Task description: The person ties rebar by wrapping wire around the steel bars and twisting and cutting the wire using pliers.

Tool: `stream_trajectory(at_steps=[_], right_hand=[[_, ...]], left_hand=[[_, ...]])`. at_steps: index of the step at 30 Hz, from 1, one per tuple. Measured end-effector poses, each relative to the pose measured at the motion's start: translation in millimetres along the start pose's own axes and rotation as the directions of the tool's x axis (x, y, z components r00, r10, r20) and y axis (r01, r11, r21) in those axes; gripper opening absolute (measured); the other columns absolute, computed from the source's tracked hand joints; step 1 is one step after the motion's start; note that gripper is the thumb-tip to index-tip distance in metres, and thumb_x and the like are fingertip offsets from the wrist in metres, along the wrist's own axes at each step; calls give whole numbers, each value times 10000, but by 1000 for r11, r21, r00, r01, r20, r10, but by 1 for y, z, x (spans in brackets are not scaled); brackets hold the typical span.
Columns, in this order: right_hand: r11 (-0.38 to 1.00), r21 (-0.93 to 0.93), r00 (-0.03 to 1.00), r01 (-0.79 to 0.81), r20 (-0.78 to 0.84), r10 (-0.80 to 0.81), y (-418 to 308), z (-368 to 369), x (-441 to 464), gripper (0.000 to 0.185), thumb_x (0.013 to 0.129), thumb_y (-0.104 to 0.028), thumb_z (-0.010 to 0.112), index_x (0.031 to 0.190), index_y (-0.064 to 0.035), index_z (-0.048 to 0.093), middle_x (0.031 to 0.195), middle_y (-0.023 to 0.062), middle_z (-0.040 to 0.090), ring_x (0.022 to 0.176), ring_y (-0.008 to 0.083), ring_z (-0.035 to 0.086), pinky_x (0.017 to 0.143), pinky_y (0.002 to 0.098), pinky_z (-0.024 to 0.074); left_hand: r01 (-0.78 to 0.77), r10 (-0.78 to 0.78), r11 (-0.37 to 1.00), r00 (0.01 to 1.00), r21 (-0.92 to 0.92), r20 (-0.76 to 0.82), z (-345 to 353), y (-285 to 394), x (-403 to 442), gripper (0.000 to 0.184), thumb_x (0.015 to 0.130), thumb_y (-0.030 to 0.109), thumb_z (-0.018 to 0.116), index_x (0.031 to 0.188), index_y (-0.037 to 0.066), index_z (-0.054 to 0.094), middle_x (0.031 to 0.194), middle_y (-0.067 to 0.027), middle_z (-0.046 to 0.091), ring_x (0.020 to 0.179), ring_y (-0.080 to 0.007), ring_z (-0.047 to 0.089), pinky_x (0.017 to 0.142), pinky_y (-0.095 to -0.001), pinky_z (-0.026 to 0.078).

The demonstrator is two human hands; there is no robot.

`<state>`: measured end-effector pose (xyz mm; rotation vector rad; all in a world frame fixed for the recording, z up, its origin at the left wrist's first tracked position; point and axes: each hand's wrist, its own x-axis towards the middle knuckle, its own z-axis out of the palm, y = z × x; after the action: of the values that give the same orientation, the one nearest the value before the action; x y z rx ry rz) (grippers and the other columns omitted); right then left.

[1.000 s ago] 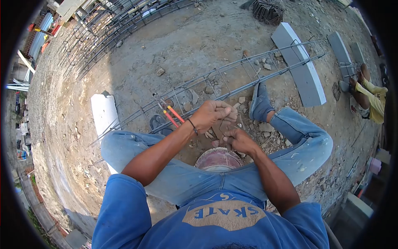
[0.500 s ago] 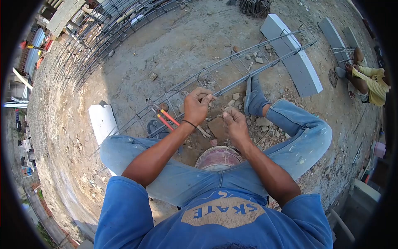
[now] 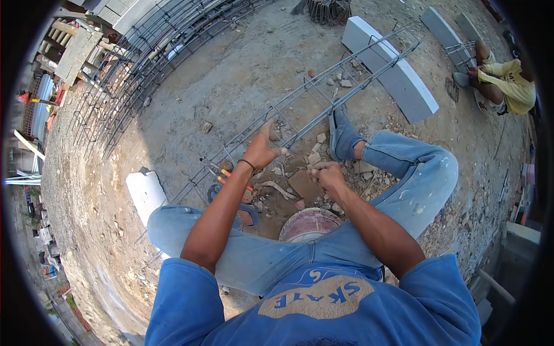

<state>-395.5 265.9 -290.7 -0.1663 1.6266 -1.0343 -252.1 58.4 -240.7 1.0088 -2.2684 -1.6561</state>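
A person in a blue shirt and jeans sits on a pinkish bucket (image 3: 311,224), knees apart, over dirt and rubble, seen from a camera on the head. A long, narrow steel cage (image 3: 315,120) runs across the ground just beyond the hands, from the near left to the far right, where it crosses a grey block (image 3: 391,72). The left hand (image 3: 264,147) reaches over the cage with thumb and fingers spread wide; whether it touches the bars cannot be told. The right hand (image 3: 328,175) is held to the right with its fingers curled in, near a flat brown slab (image 3: 304,185); whether it grips anything cannot be told. Pliers (image 3: 225,172) with red-and-orange handles lie by the cage, partly hidden by the left forearm. A white block (image 3: 146,194) lies farther left. At the far right, another person (image 3: 511,86) in yellow sits beside more blocks
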Motion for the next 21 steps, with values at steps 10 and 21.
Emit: stream_trajectory(at_steps=[10, 21], right_hand=[[975, 131, 980, -182, 111, 168, -24, 10, 50, 139, 975, -94, 574, 924, -27, 684, 657, 25, 575, 512, 112, 441, 458, 316, 343], [992, 128, 1000, -17, -18, 20, -39, 22, 65, 170, 968, -151, 586, 912, -33, 694, 688, 35, 591, 573, 134, 492, 502, 350, 417]], left_hand=[[283, -282, 959, 951, 9, 127, 19, -50, 17, 652, 849, 151, 781, 1369, -97, 475, 1276, -210, 609, 1143, -267, 620, 957, -371, 512], [427, -370, 828, 903, -365, 217, 38, -35, 57, 295, 904, 4, 659, 1188, -69, 628, 936, -98, 692, 800, -169, 660, 703, -285, 543]])
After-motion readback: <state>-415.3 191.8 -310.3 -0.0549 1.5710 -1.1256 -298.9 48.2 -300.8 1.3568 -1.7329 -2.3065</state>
